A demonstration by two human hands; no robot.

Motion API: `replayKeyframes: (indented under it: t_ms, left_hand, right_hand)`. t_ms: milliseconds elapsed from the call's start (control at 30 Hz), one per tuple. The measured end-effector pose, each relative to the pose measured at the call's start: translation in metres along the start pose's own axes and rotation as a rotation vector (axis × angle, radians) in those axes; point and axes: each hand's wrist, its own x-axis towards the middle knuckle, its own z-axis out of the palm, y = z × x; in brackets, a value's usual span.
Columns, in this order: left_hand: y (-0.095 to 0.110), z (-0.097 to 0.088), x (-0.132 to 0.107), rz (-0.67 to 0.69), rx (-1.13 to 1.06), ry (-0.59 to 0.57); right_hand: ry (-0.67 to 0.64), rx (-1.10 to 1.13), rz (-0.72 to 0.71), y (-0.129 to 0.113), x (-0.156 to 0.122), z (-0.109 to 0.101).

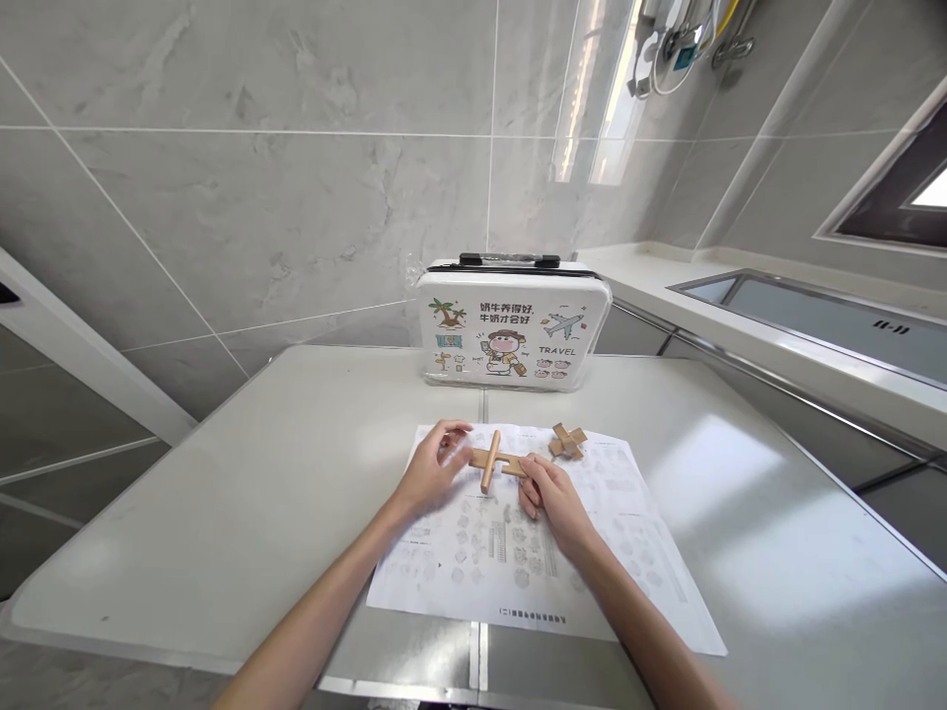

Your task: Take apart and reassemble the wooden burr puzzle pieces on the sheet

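Two crossed wooden puzzle bars [493,460] lie on a printed instruction sheet [628,552] spread on the grey table [244,493]. My left hand [431,473] curls its fingers round the left end of the horizontal bar. My right hand [551,496] pinches that bar's right end. A second small assembly of crossed wooden pieces [566,440] rests on the sheet just beyond my right hand, untouched.
A white case [512,333] with cartoon travel pictures and a black handle stands at the table's far edge against the tiled wall. A counter with a steel sink [814,316] runs along the right. The table's near edge is close to me.
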Motion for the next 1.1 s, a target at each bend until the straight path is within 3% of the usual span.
replayKeyframes:
  t_ms: [100,267,867,1100]
  left_hand:
    - [0.009,0.004,-0.006,0.062,-0.106,-0.171]
    - [0.016,0.009,-0.011,0.091,-0.13,-0.273]
    - [0.014,0.004,-0.005,0.09,-0.068,-0.145]
    - [0.015,0.003,-0.004,0.102,-0.103,-0.223]
  right_hand:
    - [-0.015,0.01,0.004,0.0,0.0,0.0]
    - [-0.067,0.016,0.021,-0.001,-0.002,0.002]
    - [0.086,-0.044,-0.024,0.002,0.003,-0.007]
    - [0.084,0.047,-0.019,0.005,0.004,-0.007]
